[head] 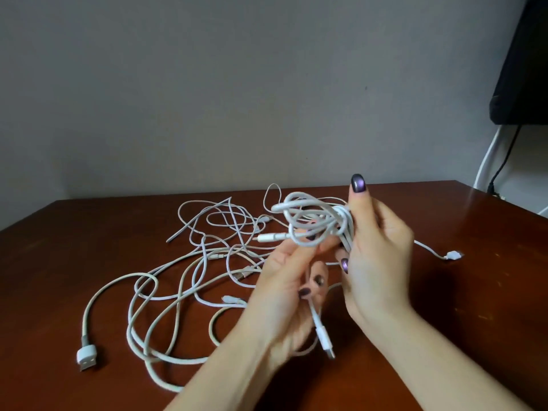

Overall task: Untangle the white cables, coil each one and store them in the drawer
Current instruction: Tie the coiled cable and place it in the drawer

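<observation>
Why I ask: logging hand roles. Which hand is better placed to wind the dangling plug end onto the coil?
Probably left. The right hand grips the coil, steadying it; the left hand holds the loose tail, with the plug hanging just below it.

Counting two hands: left hand (284,283), right hand (379,253). Counting one coil (314,223) and one tangle (203,241), too knotted for numbering cables. Making out four plugs clearly: big plug (84,355), hanging plug (324,339), far plug (453,255), coil plug (268,237). Noting one table (444,321), one dark panel (525,69), two wall cords: white cord (484,161), black cord (504,164).
</observation>
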`<state>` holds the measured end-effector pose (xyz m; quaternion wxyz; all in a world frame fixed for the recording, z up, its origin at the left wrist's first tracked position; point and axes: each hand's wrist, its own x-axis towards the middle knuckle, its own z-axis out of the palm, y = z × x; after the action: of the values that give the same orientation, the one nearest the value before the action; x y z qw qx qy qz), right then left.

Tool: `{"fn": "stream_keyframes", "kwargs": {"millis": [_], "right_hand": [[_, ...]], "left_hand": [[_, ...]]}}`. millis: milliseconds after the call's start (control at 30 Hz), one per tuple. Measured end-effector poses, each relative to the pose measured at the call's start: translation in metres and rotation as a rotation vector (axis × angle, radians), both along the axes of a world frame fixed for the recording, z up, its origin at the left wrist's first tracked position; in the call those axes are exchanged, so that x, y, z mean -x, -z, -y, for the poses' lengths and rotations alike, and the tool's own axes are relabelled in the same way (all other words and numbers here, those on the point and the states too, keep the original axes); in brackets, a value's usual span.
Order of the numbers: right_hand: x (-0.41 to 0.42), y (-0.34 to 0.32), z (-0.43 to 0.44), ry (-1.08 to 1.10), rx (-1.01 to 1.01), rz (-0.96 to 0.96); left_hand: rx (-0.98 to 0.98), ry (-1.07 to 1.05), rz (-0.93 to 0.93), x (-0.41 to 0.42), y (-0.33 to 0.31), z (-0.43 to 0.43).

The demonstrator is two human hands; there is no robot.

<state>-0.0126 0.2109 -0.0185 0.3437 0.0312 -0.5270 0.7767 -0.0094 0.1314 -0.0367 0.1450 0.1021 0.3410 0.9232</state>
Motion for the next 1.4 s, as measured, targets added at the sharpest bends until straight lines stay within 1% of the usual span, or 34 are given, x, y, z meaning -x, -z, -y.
{"fn": "stream_keyframes", "kwargs": {"millis": [33,67,167,267,333,433,500,533,600,633,733,767,800,833,900,967,1000,1133,1233,1267,1333,1400], "right_hand": [[0.004,0.003,-0.003,0.051,0.003,0.011],[0.007,0.003,-0.004,0.106,-0.024,0.030],[0.014,0.007,-0.010,0.243,-0.122,-0.012],[0.020,0.011,-0.014,0.375,-0.265,-0.055],[0.025,0.016,-0.016,0.469,-0.410,-0.075],[0.034,0.023,-0.025,0.631,-0.681,-0.134],[0.042,0.026,-0.034,0.688,-0.811,-0.187],[0.045,0.027,-0.038,0.696,-0.853,-0.192],[0.048,0.027,-0.043,0.685,-0.939,-0.188],[0.049,0.026,-0.044,0.662,-0.983,-0.188],[0.052,0.024,-0.051,0.508,-1.088,-0.149],[0.053,0.024,-0.053,0.417,-1.127,-0.132],[0.053,0.023,-0.054,0.311,-1.154,-0.111],[0.051,0.021,-0.055,0.207,-1.153,-0.093],[0.043,0.016,-0.052,0.058,-1.114,-0.089],[0.034,0.010,-0.044,-0.039,-1.069,-0.091],[0.032,0.008,-0.040,-0.088,-1.047,-0.091],[0.026,0.006,-0.031,-0.270,-0.864,-0.048],[0.022,0.004,-0.024,-0.288,-0.749,-0.045],[0.020,0.004,-0.022,-0.281,-0.719,-0.045],[0.018,0.006,-0.019,-0.271,-0.622,-0.024],[0.016,0.007,-0.017,-0.280,-0.460,0.032]], "left_hand": [[-0.019,-0.022,-0.012,-0.010,-0.006,-0.006],[0.017,-0.066,-0.052,-0.018,-0.007,-0.010],[0.291,-0.242,-0.152,-0.022,0.001,-0.013],[0.572,-0.446,-0.320,-0.017,0.009,-0.012],[0.772,-0.573,-0.454,-0.013,0.016,-0.011],[1.081,-0.649,-0.654,-0.009,0.019,-0.004],[1.334,-0.726,-0.815,-0.005,0.017,0.001],[1.465,-0.759,-0.925,-0.002,0.016,0.004],[1.613,-0.840,-1.124,0.002,0.015,0.009],[1.632,-0.889,-1.215,0.003,0.014,0.011],[1.549,-0.906,-1.381,0.007,0.008,0.023],[1.481,-0.923,-1.390,0.009,0.006,0.028],[1.385,-0.922,-1.354,0.011,0.002,0.032],[1.260,-0.896,-1.254,0.011,-0.003,0.035],[1.018,-0.796,-0.964,0.010,-0.013,0.038],[0.845,-0.678,-0.705,0.010,-0.019,0.041],[0.795,-0.619,-0.622,0.010,-0.021,0.043],[0.610,-0.337,-0.414,0.017,-0.016,0.048],[0.423,-0.178,-0.283,0.017,-0.016,0.047],[0.395,-0.140,-0.252,0.017,-0.017,0.046],[0.399,-0.104,-0.215,0.018,-0.016,0.044],[0.443,-0.133,-0.193,0.021,-0.011,0.042]]}}
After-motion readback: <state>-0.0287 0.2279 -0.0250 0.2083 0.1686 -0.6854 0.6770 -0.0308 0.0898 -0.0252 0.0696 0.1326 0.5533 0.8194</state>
